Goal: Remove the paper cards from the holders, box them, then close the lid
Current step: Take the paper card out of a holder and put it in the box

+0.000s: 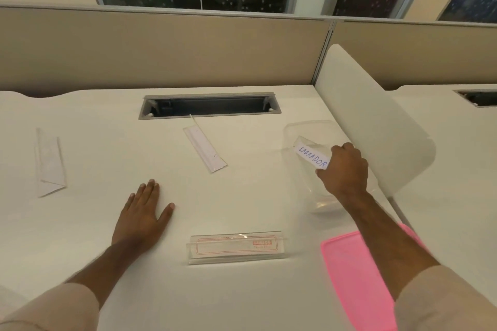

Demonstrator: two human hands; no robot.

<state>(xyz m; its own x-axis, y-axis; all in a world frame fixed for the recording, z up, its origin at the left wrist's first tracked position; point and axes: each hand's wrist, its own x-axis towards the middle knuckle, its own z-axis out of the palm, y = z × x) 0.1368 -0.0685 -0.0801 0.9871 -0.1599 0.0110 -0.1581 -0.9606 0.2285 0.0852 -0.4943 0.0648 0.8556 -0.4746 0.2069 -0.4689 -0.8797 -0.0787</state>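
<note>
I'm boxing: my right hand (343, 169) pinches the card (312, 156) over the box (298, 129) just beyond its fingers, left hand (141, 213) flat, fingers spread, so next I release inside.

**Hand and Arm Pose**

Left hand (144, 208): laid flat, palm down, on the tabletop (215, 196); fingers straight and together, thumb spread to the side; nothing held. Left forearm bare, extended forward from a pale sleeve (53, 306).

Right hand (344, 169): raised, back of hand toward the camera, fingers curled, pinching the paper card (312, 156) at its near end. Right forearm bare, reaching forward and up.
</note>
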